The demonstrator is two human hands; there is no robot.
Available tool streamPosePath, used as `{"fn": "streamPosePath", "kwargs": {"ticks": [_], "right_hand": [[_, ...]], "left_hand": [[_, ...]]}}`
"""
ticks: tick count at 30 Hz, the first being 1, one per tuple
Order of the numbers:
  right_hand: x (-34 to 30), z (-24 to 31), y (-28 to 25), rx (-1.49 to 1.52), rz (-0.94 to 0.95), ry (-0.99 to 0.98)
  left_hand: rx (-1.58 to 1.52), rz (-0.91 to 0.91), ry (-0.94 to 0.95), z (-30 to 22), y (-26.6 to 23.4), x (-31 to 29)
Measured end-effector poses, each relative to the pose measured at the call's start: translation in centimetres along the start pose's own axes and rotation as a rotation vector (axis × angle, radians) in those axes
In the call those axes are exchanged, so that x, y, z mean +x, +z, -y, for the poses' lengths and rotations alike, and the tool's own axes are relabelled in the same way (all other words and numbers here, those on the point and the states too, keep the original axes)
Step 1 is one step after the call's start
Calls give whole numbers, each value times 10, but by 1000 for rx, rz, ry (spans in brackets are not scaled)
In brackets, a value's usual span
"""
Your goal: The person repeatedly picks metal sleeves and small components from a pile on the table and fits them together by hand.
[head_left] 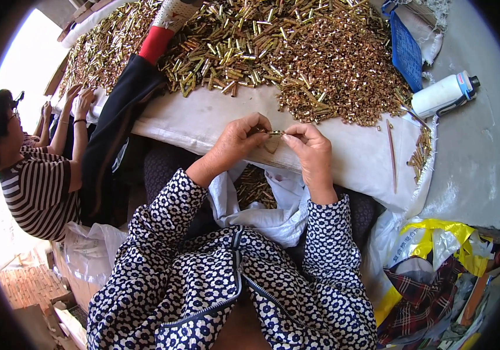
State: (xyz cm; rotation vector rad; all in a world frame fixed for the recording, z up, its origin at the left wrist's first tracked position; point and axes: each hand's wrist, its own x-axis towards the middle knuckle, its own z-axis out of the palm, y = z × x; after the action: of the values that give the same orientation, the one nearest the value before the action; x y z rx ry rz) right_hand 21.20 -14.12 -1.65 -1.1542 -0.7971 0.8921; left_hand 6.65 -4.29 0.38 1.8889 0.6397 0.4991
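Note:
My left hand (235,143) and my right hand (311,149) meet at the near edge of a white cloth (203,119), pinching a small brass piece (274,133) between their fingertips. Both forearms wear dark blue sleeves with white flowers. A big heap of small brass tubes and rings (296,52) lies on the cloth just beyond my hands. More brass pieces sit in a white bag (254,188) on my lap under my wrists.
A person in a striped top (37,186) sits at left with hands on the cloth edge. A black and red sleeve (127,99) reaches across the heap. A white bottle (443,95), a blue pad (406,51), a thin stick (391,154) and bags (436,262) lie at right.

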Motion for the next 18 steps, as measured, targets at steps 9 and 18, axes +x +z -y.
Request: {"fn": "streamPosePath", "kwargs": {"ticks": [9, 18], "right_hand": [[-1, 1, 4, 76, -4, -26], [-1, 0, 2, -28, 41, -31]], "left_hand": [[-395, -8, -81, 1, 0, -6], [-482, -52, -67, 2, 3, -7]]}}
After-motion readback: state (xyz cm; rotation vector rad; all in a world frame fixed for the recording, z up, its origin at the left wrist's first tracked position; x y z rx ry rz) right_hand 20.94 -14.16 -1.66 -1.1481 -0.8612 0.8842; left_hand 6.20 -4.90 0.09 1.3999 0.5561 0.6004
